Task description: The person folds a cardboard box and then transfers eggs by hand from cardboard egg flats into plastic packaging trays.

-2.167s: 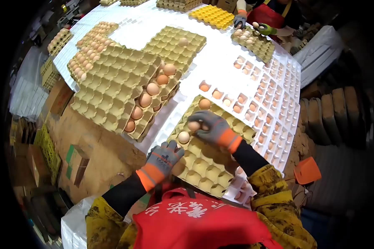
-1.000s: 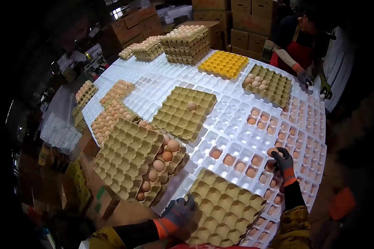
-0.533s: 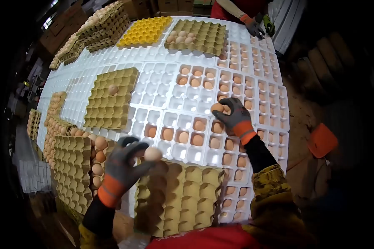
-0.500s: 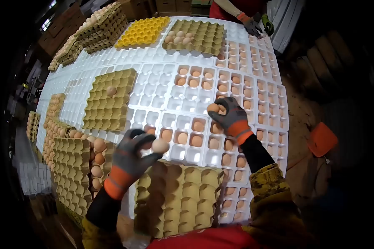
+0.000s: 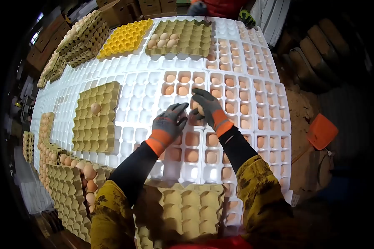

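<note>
My right hand (image 5: 207, 108), gloved in grey and orange, has its fingers curled round brown eggs (image 5: 200, 109) over the white tray's cells. Just left of it is my left hand (image 5: 169, 122), its thumb and fingertips apart with no egg visible between them; the cell beneath is partly hidden. Brown eggs (image 5: 191, 155) sit in cells of the white plastic trays (image 5: 190, 172) below and right of my hands. Near my body lies a pulp tray (image 5: 191, 207) with bare cups, partly shaded.
A pulp tray (image 5: 93, 128) with one egg lies left. Stacked pulp trays (image 5: 66, 191) hold eggs at lower left. Farther back are a yellow tray (image 5: 126, 37), another pulp tray (image 5: 187, 35) with several eggs, and egg stacks (image 5: 83, 45). A co-worker's gloved hands (image 5: 198, 8) show at the far edge.
My left hand has moved forward and right, beside my right hand, and its pale egg no longer shows. My right hand, still with eggs, has shifted left. The view has shifted slightly.
</note>
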The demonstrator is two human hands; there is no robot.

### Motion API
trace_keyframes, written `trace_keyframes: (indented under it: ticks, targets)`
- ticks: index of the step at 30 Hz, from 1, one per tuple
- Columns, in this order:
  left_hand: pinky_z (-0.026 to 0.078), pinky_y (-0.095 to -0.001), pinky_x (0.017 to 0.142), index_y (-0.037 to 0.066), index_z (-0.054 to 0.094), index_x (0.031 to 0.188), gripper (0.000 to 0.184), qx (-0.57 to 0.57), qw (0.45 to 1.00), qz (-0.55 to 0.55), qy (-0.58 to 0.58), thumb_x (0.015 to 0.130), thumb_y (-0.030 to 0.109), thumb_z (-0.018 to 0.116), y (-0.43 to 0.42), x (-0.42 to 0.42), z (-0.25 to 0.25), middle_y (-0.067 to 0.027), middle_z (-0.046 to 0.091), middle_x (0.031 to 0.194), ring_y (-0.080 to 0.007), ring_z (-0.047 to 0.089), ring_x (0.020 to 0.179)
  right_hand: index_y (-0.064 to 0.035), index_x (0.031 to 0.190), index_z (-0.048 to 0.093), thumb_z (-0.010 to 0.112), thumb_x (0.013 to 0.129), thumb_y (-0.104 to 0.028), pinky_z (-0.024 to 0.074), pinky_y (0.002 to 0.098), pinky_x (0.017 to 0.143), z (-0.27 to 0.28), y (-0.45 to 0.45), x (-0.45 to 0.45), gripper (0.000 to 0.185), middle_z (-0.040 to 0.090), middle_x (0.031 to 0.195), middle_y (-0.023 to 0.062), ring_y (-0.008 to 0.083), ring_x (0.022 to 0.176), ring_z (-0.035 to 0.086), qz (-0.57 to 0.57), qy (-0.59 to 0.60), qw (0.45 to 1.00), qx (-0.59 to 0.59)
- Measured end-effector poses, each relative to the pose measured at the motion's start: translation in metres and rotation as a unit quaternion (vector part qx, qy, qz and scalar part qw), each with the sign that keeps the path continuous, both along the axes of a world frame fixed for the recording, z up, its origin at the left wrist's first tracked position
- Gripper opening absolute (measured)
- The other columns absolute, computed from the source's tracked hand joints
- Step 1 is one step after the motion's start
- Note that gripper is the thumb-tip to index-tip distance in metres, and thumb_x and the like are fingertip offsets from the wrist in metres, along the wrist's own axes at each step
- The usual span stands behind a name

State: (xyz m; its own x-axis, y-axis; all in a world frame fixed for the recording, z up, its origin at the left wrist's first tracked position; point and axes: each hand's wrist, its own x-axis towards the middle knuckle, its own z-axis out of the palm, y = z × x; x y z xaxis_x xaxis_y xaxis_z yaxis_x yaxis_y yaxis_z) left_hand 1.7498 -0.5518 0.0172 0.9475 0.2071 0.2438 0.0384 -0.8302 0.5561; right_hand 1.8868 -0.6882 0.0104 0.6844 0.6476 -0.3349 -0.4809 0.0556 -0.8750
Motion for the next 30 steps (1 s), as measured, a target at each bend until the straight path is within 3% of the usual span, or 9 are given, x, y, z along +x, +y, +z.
trace_keyframes:
  ticks: [1, 7, 12, 14, 17, 20, 23, 25, 30]
  targets:
    - [0.055, -0.0362, 0.078, 0.016, 0.059, 0.138, 0.047, 0.115, 0.993, 0.003, -0.022, 0.091, 0.019, 0.068, 0.003, 0.008, -0.014, -0.0096, 0.065, 0.122, -0.0269, 0.067, 0.087, -0.0072, 0.136, 0.056, 0.065, 0.095, -0.021, 0.0595, 0.0334, 0.062, 0.0, 0.0, 0.002, 0.044, 0.063, 0.118, 0.0088, 0.0211, 0.082, 0.069, -0.047, 0.026, 0.997, 0.057]
    - [0.048, -0.0296, 0.093, 0.011, 0.057, 0.137, 0.049, -0.332, 0.919, 0.143, -0.159, 0.089, 0.0, 0.057, 0.033, 0.012, -0.045, -0.0101, 0.062, 0.123, -0.0203, 0.06, 0.113, -0.009, 0.133, 0.06, 0.066, 0.095, -0.019, 0.0541, 0.0275, 0.087, -0.023, 0.03, 0.007, 0.039, 0.063, 0.125, 0.0046, 0.0149, 0.105, 0.064, -0.022, -0.158, 0.981, 0.113]
    - [0.015, -0.0524, 0.12, 0.019, 0.062, 0.135, 0.039, 0.111, 0.991, 0.075, 0.003, 0.096, 0.016, 0.055, 0.041, -0.004, -0.056, -0.0105, 0.053, 0.147, -0.0329, 0.04, 0.143, -0.01, 0.137, 0.057, 0.062, 0.096, -0.021, 0.0439, 0.041, 0.108, -0.05, 0.047, -0.008, 0.042, 0.055, 0.142, 0.016, 0.0359, 0.13, 0.053, 0.04, -0.706, 0.695, -0.133]
    - [0.027, -0.0456, 0.118, 0.015, 0.059, 0.139, 0.04, -0.042, 0.993, 0.084, -0.069, 0.1, 0.02, 0.057, 0.05, -0.012, -0.046, -0.0118, 0.059, 0.141, -0.03, 0.047, 0.139, -0.008, 0.135, 0.06, 0.06, 0.099, -0.02, 0.046, 0.0354, 0.104, -0.023, 0.025, -0.015, 0.037, 0.061, 0.136, 0.0121, 0.0268, 0.123, 0.058, 0.001, -0.477, 0.878, -0.031]
    - [0.042, -0.0325, 0.107, 0.002, 0.056, 0.139, 0.038, -0.338, 0.931, 0.12, -0.061, 0.102, 0.014, 0.057, 0.049, -0.054, 0.05, -0.0121, 0.062, 0.136, -0.0194, 0.055, 0.127, -0.0032, 0.136, 0.059, 0.057, 0.102, -0.014, 0.0478, 0.0257, 0.097, 0.021, -0.046, -0.026, 0.036, 0.064, 0.129, 0.0064, 0.0108, 0.112, 0.059, -0.082, -0.295, 0.952, -0.005]
    - [0.041, -0.0359, 0.109, -0.001, 0.054, 0.139, 0.04, -0.289, 0.94, 0.154, -0.094, 0.101, 0.012, 0.058, 0.036, -0.135, 0.111, -0.013, 0.062, 0.135, -0.0226, 0.056, 0.126, 0.0035, 0.137, 0.056, 0.061, 0.099, -0.017, 0.0537, 0.029, 0.085, 0.042, -0.134, -0.071, 0.043, 0.064, 0.129, 0.0112, 0.015, 0.101, 0.064, -0.114, -0.248, 0.961, -0.051]
    - [0.04, -0.0398, 0.11, 0.0, 0.053, 0.14, 0.047, -0.169, 0.966, 0.187, -0.05, 0.096, 0.013, 0.064, 0.0, -0.241, 0.112, -0.0176, 0.06, 0.135, -0.0309, 0.055, 0.128, 0.0029, 0.136, 0.057, 0.055, 0.102, -0.022, 0.0497, 0.0249, 0.061, 0.043, -0.211, -0.152, 0.043, 0.062, 0.081, 0.0016, 0.0082, 0.072, 0.06, -0.076, -0.233, 0.953, -0.177]
    - [0.046, -0.0361, 0.1, 0.002, 0.048, 0.145, 0.052, -0.157, 0.958, 0.239, -0.014, 0.097, 0.013, 0.064, -0.033, -0.308, 0.103, -0.0161, 0.062, 0.131, -0.0271, 0.06, 0.117, -0.0016, 0.145, 0.049, 0.055, 0.101, -0.013, 0.0517, 0.0304, 0.073, 0.001, -0.28, -0.202, 0.045, 0.058, 0.091, 0.0035, 0.0143, 0.077, 0.057, -0.072, 0.201, 0.974, 0.077]
    - [0.044, -0.0439, 0.102, 0.005, 0.048, 0.143, 0.058, -0.2, 0.913, 0.332, 0.127, 0.093, 0.03, 0.066, -0.105, -0.415, 0.057, -0.0214, 0.056, 0.135, -0.0397, 0.055, 0.121, -0.0015, 0.151, 0.04, 0.062, 0.097, -0.012, 0.0518, 0.0294, 0.08, 0.024, -0.266, -0.328, 0.06, 0.056, 0.097, 0.0046, 0.0164, 0.085, 0.058, 0.124, -0.213, 0.948, -0.201]
